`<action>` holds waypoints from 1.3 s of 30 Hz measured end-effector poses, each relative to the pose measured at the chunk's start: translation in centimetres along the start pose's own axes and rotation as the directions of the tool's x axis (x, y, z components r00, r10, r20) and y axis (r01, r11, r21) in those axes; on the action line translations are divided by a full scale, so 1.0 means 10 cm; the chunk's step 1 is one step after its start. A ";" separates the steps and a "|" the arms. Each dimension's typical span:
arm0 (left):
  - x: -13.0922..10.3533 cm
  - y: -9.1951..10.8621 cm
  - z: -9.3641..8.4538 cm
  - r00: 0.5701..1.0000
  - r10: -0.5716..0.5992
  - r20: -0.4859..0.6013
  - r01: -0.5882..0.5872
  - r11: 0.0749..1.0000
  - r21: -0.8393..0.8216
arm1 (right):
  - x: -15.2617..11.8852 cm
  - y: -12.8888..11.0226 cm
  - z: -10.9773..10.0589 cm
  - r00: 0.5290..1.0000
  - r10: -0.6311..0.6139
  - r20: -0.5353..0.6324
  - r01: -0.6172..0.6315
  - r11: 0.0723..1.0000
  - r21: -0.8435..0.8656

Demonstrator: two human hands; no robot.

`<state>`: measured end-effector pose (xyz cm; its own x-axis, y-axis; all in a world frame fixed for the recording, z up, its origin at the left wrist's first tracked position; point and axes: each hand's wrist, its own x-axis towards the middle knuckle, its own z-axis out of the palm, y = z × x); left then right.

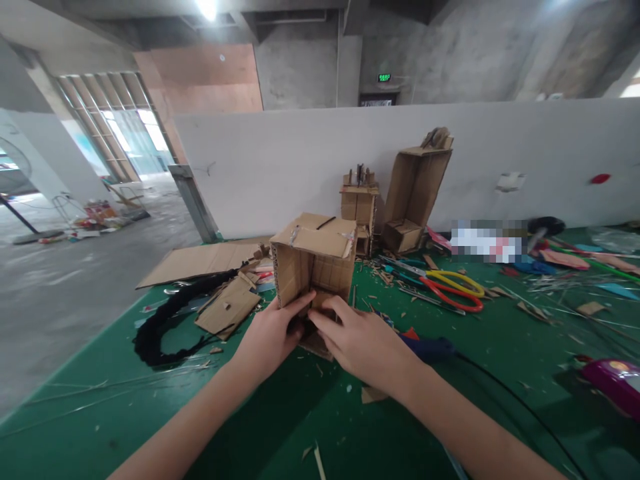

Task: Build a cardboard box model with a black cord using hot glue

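Observation:
A small open-fronted cardboard box (315, 233) stands on the green table in front of me, its hollow side facing me. My left hand (273, 333) grips its lower left side, with a finger reaching into the opening. From the right, my right hand (357, 333) has bent fingers pressed at the lower inside of the same box, close to the left fingertips. Whether a small separate piece lies between the fingertips is hidden. Tape-like shiny patches and a dark slit mark the box's top.
Behind stand two cardboard constructions, a short one (359, 207) and a tall one (417, 187), before a white partition (270, 160). Scissors (450, 283) with red and yellow handles lie right, near a corded blue tool (430, 348). Left are a black fuzzy strip (155, 333) and cardboard pieces (230, 307).

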<state>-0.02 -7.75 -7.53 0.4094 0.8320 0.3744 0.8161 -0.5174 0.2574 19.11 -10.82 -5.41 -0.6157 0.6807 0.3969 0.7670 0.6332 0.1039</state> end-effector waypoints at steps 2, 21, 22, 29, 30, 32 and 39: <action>0.00 0.01 -0.01 1.000 -0.008 0.007 0.008 1.000 -0.010 | 0.00 0.00 0.00 1.000 0.005 0.001 -0.005 1.000 -0.006; 0.03 0.12 -0.04 0.978 -0.190 0.089 0.187 0.982 0.036 | -1.01 0.78 -0.14 0.849 0.355 0.391 -0.241 0.920 -0.310; 0.03 0.12 -0.04 0.979 -0.184 0.091 0.182 0.983 0.031 | -1.03 0.77 -0.08 0.872 0.324 0.368 -0.219 0.929 -0.300; 0.01 0.12 -0.04 0.978 -0.188 0.093 0.187 0.982 0.019 | -1.09 0.69 -0.09 0.904 0.365 0.221 -0.406 0.895 0.182; 0.01 0.12 -0.03 0.978 -0.187 0.093 0.187 0.982 0.016 | -1.09 0.67 -0.14 0.884 0.404 0.235 -0.463 0.828 0.317; 0.02 0.12 -0.03 0.979 -0.184 0.090 0.183 0.983 0.012 | -1.04 0.62 -0.22 0.816 0.505 0.281 -0.574 0.655 0.491; 0.02 0.11 -0.04 0.986 -0.146 0.080 0.146 0.989 0.001 | -0.58 0.33 -0.21 0.739 0.446 0.506 -0.655 0.298 0.695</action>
<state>0.83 -8.20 -6.84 0.3174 0.9117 0.2609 0.8674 -0.3903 0.3086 25.61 -13.46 -5.48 -0.2043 0.9713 -0.1215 0.5062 -0.0014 -0.8624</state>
